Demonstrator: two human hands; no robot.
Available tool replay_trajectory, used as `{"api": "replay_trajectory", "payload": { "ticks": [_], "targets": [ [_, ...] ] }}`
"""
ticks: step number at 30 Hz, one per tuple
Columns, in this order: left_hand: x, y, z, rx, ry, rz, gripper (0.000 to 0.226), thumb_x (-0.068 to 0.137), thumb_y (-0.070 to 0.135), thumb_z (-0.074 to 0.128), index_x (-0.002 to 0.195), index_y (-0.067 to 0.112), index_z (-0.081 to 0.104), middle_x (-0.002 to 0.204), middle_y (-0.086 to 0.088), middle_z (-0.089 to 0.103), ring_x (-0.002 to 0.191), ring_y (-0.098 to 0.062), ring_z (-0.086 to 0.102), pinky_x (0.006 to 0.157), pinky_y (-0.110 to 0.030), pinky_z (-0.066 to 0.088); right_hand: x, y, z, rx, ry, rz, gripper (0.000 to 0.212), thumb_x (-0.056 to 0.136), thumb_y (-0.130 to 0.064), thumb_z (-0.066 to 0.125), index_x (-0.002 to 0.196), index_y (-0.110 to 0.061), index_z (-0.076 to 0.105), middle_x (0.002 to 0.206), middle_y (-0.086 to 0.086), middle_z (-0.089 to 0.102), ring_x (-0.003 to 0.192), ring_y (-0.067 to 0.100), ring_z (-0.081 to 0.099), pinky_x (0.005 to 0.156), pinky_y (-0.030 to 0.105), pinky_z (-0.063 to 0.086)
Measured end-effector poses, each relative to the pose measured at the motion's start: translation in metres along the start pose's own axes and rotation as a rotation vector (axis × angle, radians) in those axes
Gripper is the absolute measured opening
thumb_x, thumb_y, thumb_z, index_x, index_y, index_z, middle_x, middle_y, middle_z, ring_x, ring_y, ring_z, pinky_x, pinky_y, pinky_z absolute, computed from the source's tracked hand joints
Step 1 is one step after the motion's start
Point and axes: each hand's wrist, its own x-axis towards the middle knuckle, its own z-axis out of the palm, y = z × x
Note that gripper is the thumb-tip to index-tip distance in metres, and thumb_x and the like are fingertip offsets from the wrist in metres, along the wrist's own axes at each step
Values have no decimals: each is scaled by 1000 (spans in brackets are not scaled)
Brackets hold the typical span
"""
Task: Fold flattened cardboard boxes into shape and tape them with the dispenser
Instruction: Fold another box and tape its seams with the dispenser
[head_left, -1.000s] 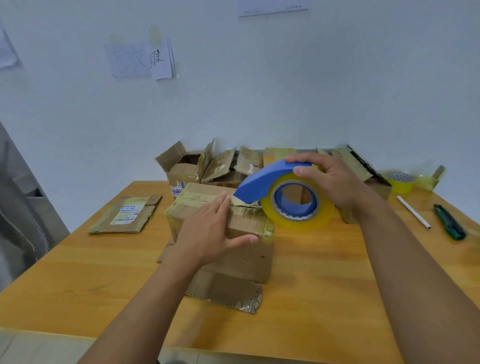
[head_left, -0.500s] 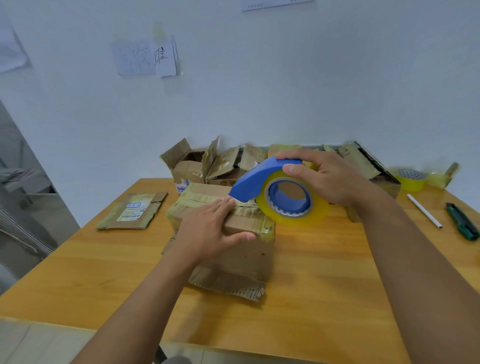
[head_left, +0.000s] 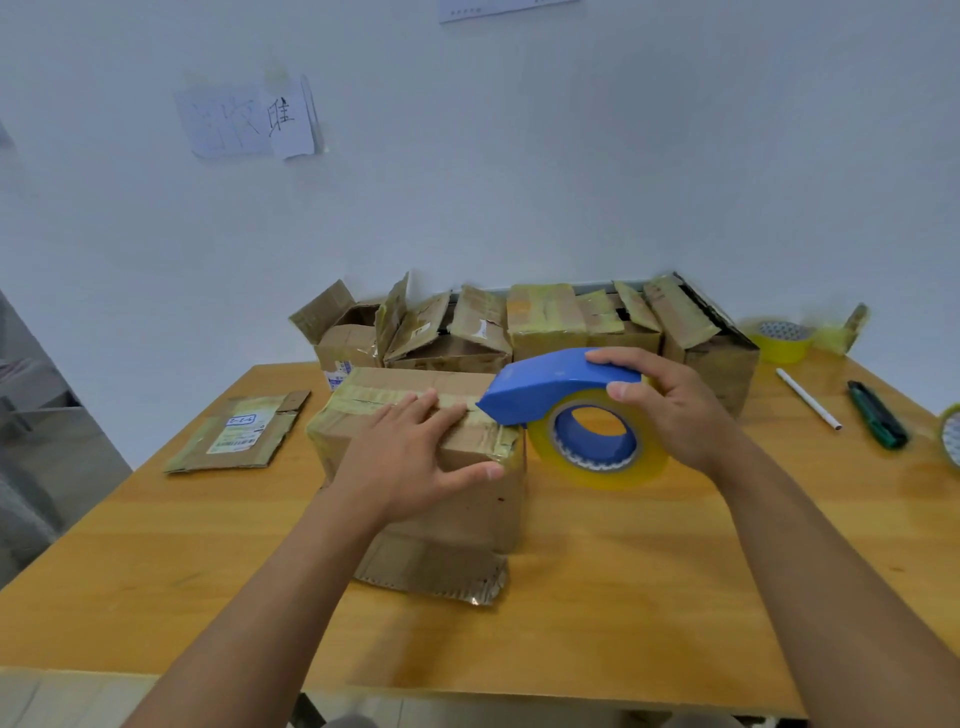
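Blue dispenser (head_left: 561, 384) lowered to box (head_left: 415, 441) edge, right hand (head_left: 670, 410) grip closed; left hand (head_left: 410, 457) flat.

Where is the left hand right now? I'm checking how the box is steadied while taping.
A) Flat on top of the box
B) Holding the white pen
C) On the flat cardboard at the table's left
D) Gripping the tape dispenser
A: the left hand lies palm-down on the box, while the right hand holds the tape dispenser.

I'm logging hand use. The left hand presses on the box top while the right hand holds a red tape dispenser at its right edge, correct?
Not quite: the tape dispenser is blue, not red, as the head view shows. The left hand does press on the box top, and the right hand holds the dispenser at its right edge.
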Motion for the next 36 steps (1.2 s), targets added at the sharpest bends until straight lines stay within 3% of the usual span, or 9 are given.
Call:
{"api": "replay_trajectory", "payload": {
  "ticks": [3,5,8,12,14,18,23,30,36],
  "targets": [
    [4,20,4,20,47,29,115,70,96,15,159,24,18,166,2,13,152,-16,15,121,-36,16,-5,6,4,23,32,-2,30,82,-48,58,110,-56,65,123,-33,59,113,-6,57,88,8,44],
    [6,24,10,0,78,38,109,72,96,11,159,31,11,166,3,14,150,-16,22,117,-37,27,-9,9,6,25,42,-2,29,79,-55,58,106,-63,63,122,-34,58,112,-5,57,87,8,45],
    [8,21,13,4,79,74,104,72,93,3,158,36,16,165,8,18,150,-15,22,118,-36,28,-12,13,10,34,56,0,26,85,-48,60,104,-65,61,119,-35,57,110,-4,58,85,8,44],
    [9,24,12,11,122,167,84,89,79,20,158,31,20,163,8,24,148,-12,26,117,-30,23,-14,18,14,63,72,-9,24,85,-47,61,105,-60,62,111,-28,61,97,4,63,83,16,48],
    [9,24,11,-8,136,182,73,94,71,29,156,32,26,160,11,30,140,-12,38,99,-27,39,-16,21,14,79,83,-11,24,87,-45,61,105,-60,63,112,-28,61,100,4,62,84,16,49],
    [12,24,14,-22,119,169,68,92,71,25,152,38,30,156,18,35,129,-11,49,73,-22,37,-20,20,13,100,82,-16,26,89,-38,59,109,-54,63,115,-32,60,108,-2,59,88,13,46],
    [10,24,14,-44,85,72,73,88,75,28,155,44,22,162,17,22,144,-9,34,98,-31,43,-31,20,-2,98,84,-11,25,89,-37,59,108,-51,64,114,-32,60,109,-3,58,87,10,43],
    [6,33,4,-75,71,30,78,79,78,25,152,49,25,161,18,23,146,-7,30,101,-32,40,-77,41,-47,65,91,24,27,86,-38,59,103,-58,65,111,-30,62,105,2,61,84,12,45],
    [11,57,-1,-64,16,-56,72,91,68,39,150,25,39,158,2,37,140,-20,40,107,-38,36,-72,38,-35,-81,-41,53,24,90,-41,67,105,-58,62,117,-27,59,103,-5,57,78,8,43]
  ]
}}
